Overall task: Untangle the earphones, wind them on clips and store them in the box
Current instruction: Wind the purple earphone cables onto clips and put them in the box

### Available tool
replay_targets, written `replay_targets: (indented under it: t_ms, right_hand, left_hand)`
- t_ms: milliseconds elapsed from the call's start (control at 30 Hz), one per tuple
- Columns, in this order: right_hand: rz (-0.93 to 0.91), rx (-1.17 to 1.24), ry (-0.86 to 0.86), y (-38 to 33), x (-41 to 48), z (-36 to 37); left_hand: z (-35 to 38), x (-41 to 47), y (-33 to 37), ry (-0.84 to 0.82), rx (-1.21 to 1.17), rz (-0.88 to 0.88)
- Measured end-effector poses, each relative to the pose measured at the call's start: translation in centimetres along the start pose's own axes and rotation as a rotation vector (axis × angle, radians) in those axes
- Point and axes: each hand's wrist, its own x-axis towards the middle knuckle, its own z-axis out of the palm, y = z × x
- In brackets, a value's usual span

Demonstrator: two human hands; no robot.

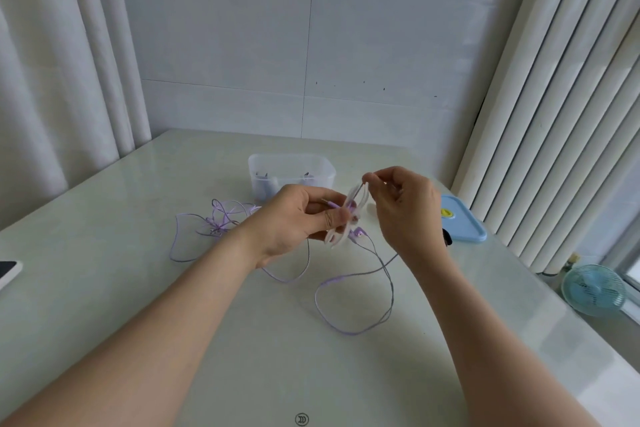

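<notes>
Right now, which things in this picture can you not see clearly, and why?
Head view only:
- The white clip: partly covered by the left hand; how much cable is wound is unclear.
- What the right hand pinches: too small to tell.
- Contents of the clear box: blurred by its cloudy wall.
- Dark thing at the left edge: cut off.
- Purple tangle: knots too fine.

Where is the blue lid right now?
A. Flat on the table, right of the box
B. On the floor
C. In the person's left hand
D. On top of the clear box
A: the blue lid lies flat on the table, right of the open clear box.
</notes>
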Motion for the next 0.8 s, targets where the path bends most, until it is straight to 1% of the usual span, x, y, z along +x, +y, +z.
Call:
replay_targets:
  t_ms: [67,133,200,267,367,467,500,567,633,700,733,800]
  right_hand:
    - [0.058,-0.065,-0.115,0.4,0.0,0.0]
    - [0.077,-0.094,-0.243,0.4,-0.2,0.2]
    - [0.06,-0.13,-0.335,0.2,-0.5,0.5]
    - [0.039,-0.134,-0.422,-0.3,-1.0,0.7]
    - [-0.014,-0.064,-0.576,-1.3,-1.7,0.7]
    - [-0.018,0.125,-0.697,-2.4,-2.2,0.4]
    - [-0.01,0.186,-0.702,-2.6,-2.3,0.2]
    - [0.029,0.304,-0.629,-2.8,-2.1,0.0]
    - [0.126,0.462,-0.484,-2.8,-1.7,-0.2]
    - [0.191,0.577,-0.343,-2.6,-1.0,-0.5]
    - [0.189,0.572,-0.275,-2.4,-0.8,-0.6]
    - [0.123,0.403,-0.134,-1.6,-0.4,-0.5]
  left_hand:
    - [0.0,0.0,0.1,0.012,-0.075,0.009]
    - [0.0,0.0,0.2,0.033,-0.133,0.019]
    - [0.2,0.0,0.3,0.117,-0.166,0.042]
    - [0.0,0.1,0.5,0.25,-0.126,0.062]
    - [-0.5,0.1,0.5,0.412,-0.079,0.049]
    - [-0.7,0.2,0.3,0.525,-0.02,0.047]
    - [-0.7,0.3,0.2,0.546,0.046,0.058]
    - [-0.7,0.4,0.1,0.533,0.178,0.082]
    - [-0.6,0.5,-0.1,0.455,0.222,0.083]
    - [-0.7,0.5,-0.3,0.375,0.209,0.058]
    - [-0.7,0.4,-0.3,0.338,0.197,0.046]
    - [-0.6,0.3,-0.1,0.26,0.203,0.04]
